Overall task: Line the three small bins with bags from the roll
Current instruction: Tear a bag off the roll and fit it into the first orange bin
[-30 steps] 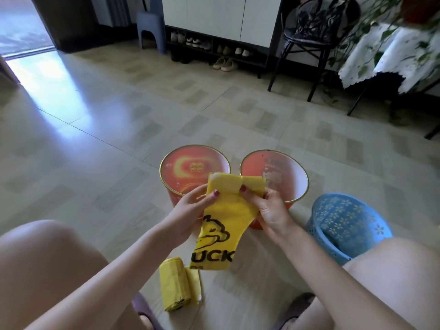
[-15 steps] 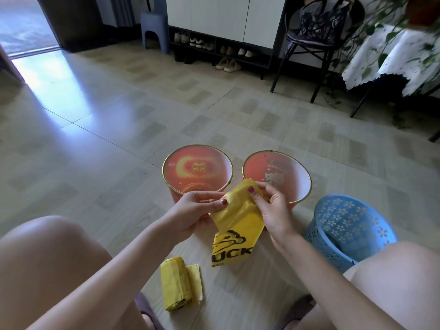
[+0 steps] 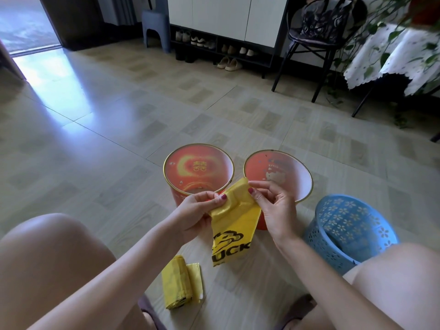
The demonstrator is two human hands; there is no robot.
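Black chair, shoe rack, grey stool

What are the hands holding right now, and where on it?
Both hands hold one yellow bag at its top end: the left hand pinches the upper left edge, the right hand pinches the upper right corner. Its printed lower end hangs free.

Where we found everything on the floor

We saw two bins side by side, left bin and middle bin, with a third bin nearer and to the right. The bag hung between our left hand and right hand, before the two bins; the roll lay on the floor below, between our knees.
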